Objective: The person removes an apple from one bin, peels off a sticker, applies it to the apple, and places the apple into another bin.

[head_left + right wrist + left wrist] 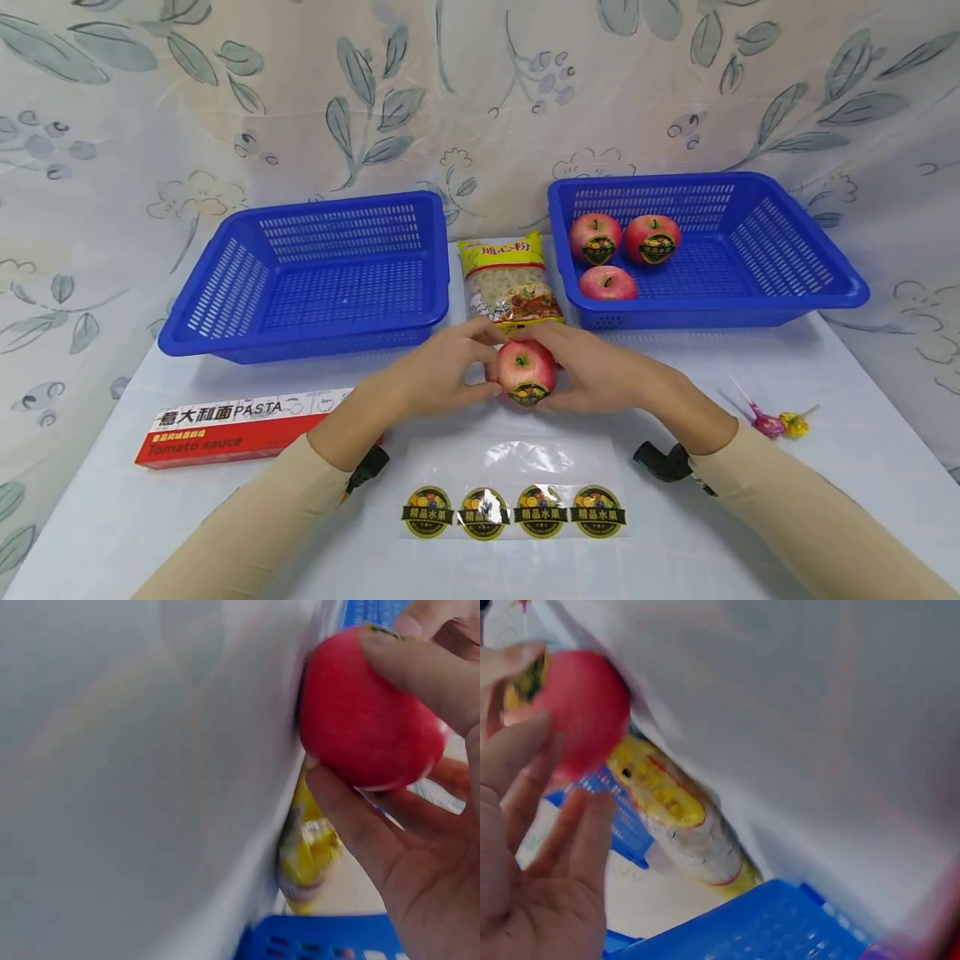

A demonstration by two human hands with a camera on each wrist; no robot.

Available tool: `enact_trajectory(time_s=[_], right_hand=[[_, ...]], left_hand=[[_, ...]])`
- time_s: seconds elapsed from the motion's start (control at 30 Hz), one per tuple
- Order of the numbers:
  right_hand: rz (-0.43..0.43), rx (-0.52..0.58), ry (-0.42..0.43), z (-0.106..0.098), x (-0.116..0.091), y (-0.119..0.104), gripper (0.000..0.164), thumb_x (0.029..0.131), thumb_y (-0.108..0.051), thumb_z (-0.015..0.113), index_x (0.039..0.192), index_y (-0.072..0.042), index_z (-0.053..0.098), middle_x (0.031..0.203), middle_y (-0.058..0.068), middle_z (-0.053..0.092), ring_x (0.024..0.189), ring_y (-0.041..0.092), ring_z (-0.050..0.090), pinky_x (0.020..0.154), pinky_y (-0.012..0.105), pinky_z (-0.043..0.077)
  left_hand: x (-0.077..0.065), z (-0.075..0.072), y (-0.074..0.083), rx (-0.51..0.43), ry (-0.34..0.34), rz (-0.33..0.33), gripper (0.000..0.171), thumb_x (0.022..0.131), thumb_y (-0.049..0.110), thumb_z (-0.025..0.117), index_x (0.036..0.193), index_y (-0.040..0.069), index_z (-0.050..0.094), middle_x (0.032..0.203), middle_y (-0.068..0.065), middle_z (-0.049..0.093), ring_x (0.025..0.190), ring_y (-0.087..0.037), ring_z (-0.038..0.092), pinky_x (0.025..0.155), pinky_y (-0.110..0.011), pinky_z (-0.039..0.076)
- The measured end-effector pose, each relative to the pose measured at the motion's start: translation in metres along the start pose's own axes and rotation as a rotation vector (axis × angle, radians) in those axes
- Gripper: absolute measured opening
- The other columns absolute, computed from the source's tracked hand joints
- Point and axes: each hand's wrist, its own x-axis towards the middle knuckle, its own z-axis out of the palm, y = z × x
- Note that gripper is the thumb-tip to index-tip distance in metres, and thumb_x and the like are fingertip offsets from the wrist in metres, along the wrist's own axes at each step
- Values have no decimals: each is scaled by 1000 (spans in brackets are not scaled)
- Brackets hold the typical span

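Both hands hold a red apple [526, 364] low over the middle of the table. A round black and gold fruit sticker [528, 393] is on its near side. My left hand [442, 367] has its thumb by the sticker and its fingers along the apple's left side. From the right, my right hand [600, 367] grips the apple, fingers behind and thumb in front. The right wrist view shows the apple [367, 712] between that thumb and fingers. In front lies a clear sheet [517, 458] bearing a row of several matching stickers [483, 513].
A blue basket [303, 337] stands back left. Another blue basket [720, 312] at back right holds three apples [652, 239], at least two with stickers. Between them lies a yellow-topped pasta bag [510, 283]. A red-and-white pasta box [225, 429] is left; wrapped lollipops [780, 424] lie right.
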Motion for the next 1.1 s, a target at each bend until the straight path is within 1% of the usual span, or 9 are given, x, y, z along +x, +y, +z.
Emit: enact_trajectory(time_s=[0.13,0.3,0.4,0.5,0.6,0.77,0.93,1.0,1.1], right_hand=[[22,91,-21,-14,-15,-1,82,76,-20,92,145,-10,48,135,-2,59,121,15,58,99,36,55],[74,214,-44,-42,-36,-3,82,73,-18,95,142,-19,49,134,-6,59,118,13,63,90,30,59],[113,212,-43,-62,-47,-5,82,73,-23,95,141,-23,49,134,-9,59,117,11,63,89,29,59],[147,188,-33,-83,-57,-5,82,74,-26,95,141,-24,49,134,-8,59,118,12,62,90,27,58],[186,155,-9,-103,-65,-5,82,74,-28,95,141,-25,49,134,-7,58,118,11,61,90,25,58],[243,110,62,-135,-73,5,90,72,-16,96,146,-26,46,135,-4,54,117,11,60,87,19,56],[305,20,119,-162,-78,31,102,72,-9,94,157,-28,39,143,0,44,122,31,57,81,9,52],[334,-5,126,-170,-79,43,99,73,-9,94,155,-26,42,144,1,43,122,41,56,79,8,51],[363,-7,118,-180,-78,60,94,72,-8,94,151,-22,45,139,-2,45,121,44,56,77,9,53]], left_hand=[[5,-5,-1,18,25,-35,6,95,17,72,98,12,71,129,-10,60,113,-24,63,97,-38,53],[23,-4,6,14,54,-50,33,98,20,69,128,7,62,125,-9,58,103,-21,59,92,-37,53],[39,0,12,6,56,-45,51,99,22,68,145,9,50,141,-9,53,121,-23,58,106,-39,50],[53,4,16,-1,39,-44,63,100,22,66,156,11,39,159,-8,40,143,-25,45,119,-41,38],[62,7,19,10,31,-66,67,101,23,65,160,14,35,166,-6,31,152,-26,33,123,-43,30],[66,9,17,6,37,-78,64,101,20,65,159,18,39,169,-4,27,153,-27,31,124,-44,29],[68,10,18,-11,19,-59,64,101,19,64,160,19,38,169,-4,26,152,-30,34,123,-45,31],[69,10,20,-15,7,-60,64,102,19,63,160,19,38,170,-4,25,152,-30,34,123,-46,31],[70,10,24,-20,-10,-59,64,102,18,62,160,18,36,170,-4,23,153,-30,32,123,-45,30]])
